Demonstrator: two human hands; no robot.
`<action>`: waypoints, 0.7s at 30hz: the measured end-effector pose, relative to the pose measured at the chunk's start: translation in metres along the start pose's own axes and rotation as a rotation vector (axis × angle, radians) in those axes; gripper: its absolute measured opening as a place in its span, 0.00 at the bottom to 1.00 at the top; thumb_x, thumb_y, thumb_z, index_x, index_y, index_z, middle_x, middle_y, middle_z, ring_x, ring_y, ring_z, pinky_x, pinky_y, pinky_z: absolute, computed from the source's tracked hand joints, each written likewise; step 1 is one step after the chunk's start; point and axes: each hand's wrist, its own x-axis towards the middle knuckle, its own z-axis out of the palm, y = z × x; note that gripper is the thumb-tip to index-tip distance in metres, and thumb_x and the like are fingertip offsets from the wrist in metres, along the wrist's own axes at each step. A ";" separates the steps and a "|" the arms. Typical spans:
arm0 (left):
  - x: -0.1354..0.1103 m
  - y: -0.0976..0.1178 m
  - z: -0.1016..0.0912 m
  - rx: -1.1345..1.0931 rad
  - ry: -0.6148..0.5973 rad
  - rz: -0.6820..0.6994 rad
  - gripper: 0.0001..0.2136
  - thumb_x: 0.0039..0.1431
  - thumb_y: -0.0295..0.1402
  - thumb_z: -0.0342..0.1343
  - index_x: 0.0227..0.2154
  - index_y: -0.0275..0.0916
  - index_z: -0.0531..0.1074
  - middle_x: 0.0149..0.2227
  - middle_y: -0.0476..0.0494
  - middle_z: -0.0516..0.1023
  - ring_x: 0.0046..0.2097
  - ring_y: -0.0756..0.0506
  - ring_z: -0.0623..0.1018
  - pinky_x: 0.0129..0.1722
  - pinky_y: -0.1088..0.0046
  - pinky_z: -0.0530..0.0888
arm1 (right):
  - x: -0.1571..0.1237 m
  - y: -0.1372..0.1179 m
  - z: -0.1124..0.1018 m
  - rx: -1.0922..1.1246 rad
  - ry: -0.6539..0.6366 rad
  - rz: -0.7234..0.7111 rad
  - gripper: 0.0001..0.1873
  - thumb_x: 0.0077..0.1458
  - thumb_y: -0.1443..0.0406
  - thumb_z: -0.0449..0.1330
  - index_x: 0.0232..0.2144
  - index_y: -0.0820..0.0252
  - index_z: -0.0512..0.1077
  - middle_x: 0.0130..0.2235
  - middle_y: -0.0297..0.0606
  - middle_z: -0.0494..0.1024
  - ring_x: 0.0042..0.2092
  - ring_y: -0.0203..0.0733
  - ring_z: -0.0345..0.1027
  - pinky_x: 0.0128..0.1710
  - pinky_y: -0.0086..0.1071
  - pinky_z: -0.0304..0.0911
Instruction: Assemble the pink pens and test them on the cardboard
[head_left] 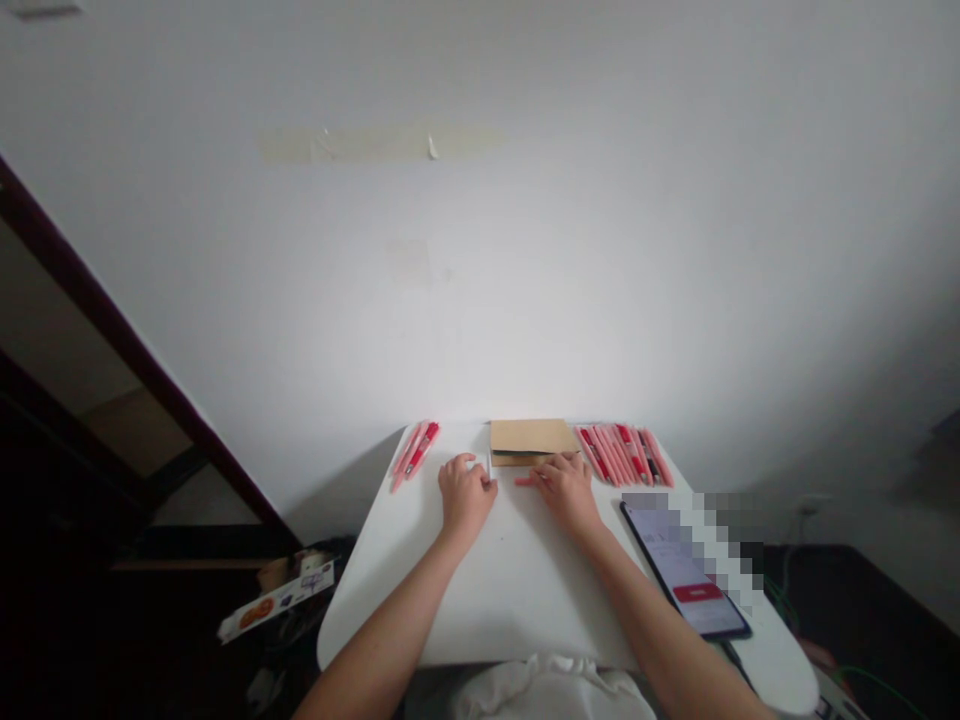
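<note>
My left hand is over the middle of the white table, thumb and forefinger pinched together on a thin pale stick that points away from me. Its kind is too small to tell. My right hand has its fingers closed on a short pink pen part, which sticks out leftward; the rest is hidden under the fingers. Just beyond both hands lies a brown cardboard box with a dark gap along its near side, partly covered by my right fingers.
A small group of pink and red pens lies at the table's far left. Several more pens lie side by side at the far right. A phone with a lit screen rests near the right edge. Behind the white table stands a wall.
</note>
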 end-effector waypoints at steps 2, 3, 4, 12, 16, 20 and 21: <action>0.001 0.002 0.001 0.018 0.012 -0.018 0.03 0.51 0.32 0.63 0.26 0.41 0.77 0.48 0.40 0.74 0.52 0.39 0.71 0.56 0.58 0.64 | 0.000 0.001 0.000 0.001 0.001 0.000 0.09 0.61 0.62 0.59 0.35 0.52 0.80 0.40 0.40 0.78 0.49 0.51 0.60 0.49 0.42 0.52; 0.001 0.003 0.002 0.027 0.020 -0.024 0.03 0.51 0.32 0.63 0.26 0.40 0.78 0.48 0.40 0.74 0.52 0.39 0.71 0.56 0.58 0.64 | 0.000 0.001 0.001 0.001 0.002 -0.001 0.09 0.61 0.62 0.59 0.35 0.52 0.80 0.39 0.40 0.78 0.49 0.51 0.60 0.48 0.42 0.51; 0.001 0.003 0.002 0.033 0.028 -0.027 0.02 0.51 0.32 0.63 0.26 0.40 0.78 0.48 0.40 0.74 0.52 0.39 0.71 0.56 0.57 0.63 | 0.000 0.002 0.001 0.002 0.004 -0.002 0.09 0.61 0.62 0.59 0.34 0.53 0.80 0.39 0.40 0.78 0.49 0.51 0.60 0.48 0.42 0.51; 0.004 0.004 0.005 0.024 0.056 -0.021 0.04 0.51 0.31 0.62 0.23 0.39 0.77 0.49 0.39 0.75 0.54 0.38 0.70 0.57 0.56 0.63 | 0.000 0.005 0.004 0.023 0.016 -0.020 0.09 0.61 0.62 0.59 0.34 0.52 0.80 0.38 0.41 0.78 0.48 0.50 0.59 0.48 0.43 0.51; 0.004 0.005 0.005 0.031 0.065 -0.024 0.04 0.51 0.32 0.62 0.23 0.40 0.77 0.50 0.39 0.75 0.54 0.38 0.70 0.57 0.56 0.63 | 0.001 0.005 0.005 0.031 0.030 -0.021 0.09 0.61 0.62 0.58 0.34 0.51 0.80 0.38 0.41 0.78 0.48 0.51 0.59 0.46 0.42 0.52; 0.004 0.006 0.005 0.033 0.066 -0.031 0.05 0.51 0.34 0.63 0.25 0.40 0.78 0.50 0.39 0.75 0.54 0.38 0.70 0.58 0.55 0.62 | 0.001 0.004 0.003 0.040 0.025 -0.023 0.09 0.61 0.61 0.59 0.34 0.52 0.79 0.38 0.41 0.78 0.47 0.51 0.60 0.47 0.43 0.52; 0.004 0.006 0.005 0.034 0.066 -0.032 0.05 0.51 0.34 0.63 0.25 0.40 0.78 0.50 0.39 0.75 0.54 0.38 0.70 0.58 0.55 0.62 | 0.001 0.003 0.002 0.043 0.022 -0.022 0.09 0.62 0.61 0.58 0.33 0.52 0.79 0.38 0.41 0.78 0.47 0.51 0.60 0.47 0.43 0.52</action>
